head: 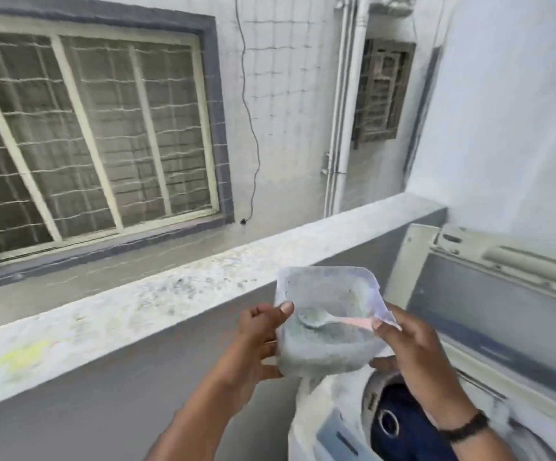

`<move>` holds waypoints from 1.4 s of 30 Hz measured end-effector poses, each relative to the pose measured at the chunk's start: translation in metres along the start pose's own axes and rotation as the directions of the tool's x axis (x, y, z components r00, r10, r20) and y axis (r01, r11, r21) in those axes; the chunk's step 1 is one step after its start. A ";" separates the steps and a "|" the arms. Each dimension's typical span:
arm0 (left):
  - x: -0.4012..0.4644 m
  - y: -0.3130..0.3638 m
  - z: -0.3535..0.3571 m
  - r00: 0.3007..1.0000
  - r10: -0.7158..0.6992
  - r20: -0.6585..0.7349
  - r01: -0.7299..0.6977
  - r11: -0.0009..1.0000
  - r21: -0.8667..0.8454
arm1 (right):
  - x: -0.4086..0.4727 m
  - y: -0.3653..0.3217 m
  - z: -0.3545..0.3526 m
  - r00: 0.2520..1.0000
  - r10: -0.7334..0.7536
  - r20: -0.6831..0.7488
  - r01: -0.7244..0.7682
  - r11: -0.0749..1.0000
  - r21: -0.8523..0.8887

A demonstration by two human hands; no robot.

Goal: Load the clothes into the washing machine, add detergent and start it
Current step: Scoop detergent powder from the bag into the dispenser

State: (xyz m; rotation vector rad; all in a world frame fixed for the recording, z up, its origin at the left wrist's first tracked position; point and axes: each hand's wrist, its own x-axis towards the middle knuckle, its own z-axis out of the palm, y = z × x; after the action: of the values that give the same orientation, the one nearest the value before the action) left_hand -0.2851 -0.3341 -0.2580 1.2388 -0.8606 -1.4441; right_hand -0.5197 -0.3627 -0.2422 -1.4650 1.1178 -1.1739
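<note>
While a concrete ledge [170, 294] crosses mid-frame | detergent tub [326, 331] lower centre, above washing machine [336, 424] | left hand [260, 341] grip clasps tub wall | right hand [403, 347] grip pinches pink spoon [333, 321]

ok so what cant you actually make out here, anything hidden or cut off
All from the head view:
- Washing machine controls: cut off by the bottom edge, blurred.
- Clothes in the drum: only a dark blue patch shows; the right hand and its forearm cover the rest.
- Spoon handle end: hidden under the right fingers.
- Container base and powder depth: cloudy walls, left hand wraps the side.
</note>
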 end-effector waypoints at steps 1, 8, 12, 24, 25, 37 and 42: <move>0.003 -0.009 0.007 0.998 -0.048 0.038 0.048 0.999 0.018 | -0.003 0.008 -0.012 1.000 -0.004 0.002 0.004 0.999 -0.033; 0.022 -0.101 0.073 0.971 -0.234 0.047 0.229 0.968 0.098 | -0.030 0.094 -0.082 0.990 0.128 -0.065 -0.142 0.931 -0.336; 0.021 -0.153 0.091 0.971 -0.237 -0.025 0.238 0.967 0.087 | -0.048 0.130 -0.104 0.984 0.176 -0.028 -0.170 0.877 -0.449; 0.009 -0.183 0.100 0.992 -0.051 -0.115 0.081 0.958 0.275 | -0.057 0.157 -0.104 0.994 0.104 0.022 -0.042 0.578 -0.815; 0.009 -0.182 0.099 0.992 -0.056 -0.109 0.085 0.956 0.281 | -0.055 0.157 -0.105 0.991 0.131 0.021 -0.058 0.568 -0.821; 0.017 -0.181 0.098 0.990 -0.097 -0.101 0.122 0.952 0.282 | -0.064 0.146 -0.100 0.938 -0.039 0.343 0.291 0.625 -0.724; 0.019 -0.184 0.101 0.993 -0.083 -0.083 0.103 0.955 0.278 | -0.063 0.139 -0.094 0.951 -0.132 0.279 0.259 0.830 -0.493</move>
State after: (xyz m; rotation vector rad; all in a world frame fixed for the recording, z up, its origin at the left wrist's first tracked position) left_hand -0.4259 -0.3173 -0.4138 1.5528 -0.9967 -1.3751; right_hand -0.6345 -0.3340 -0.3764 -2.1278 1.1964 -0.8229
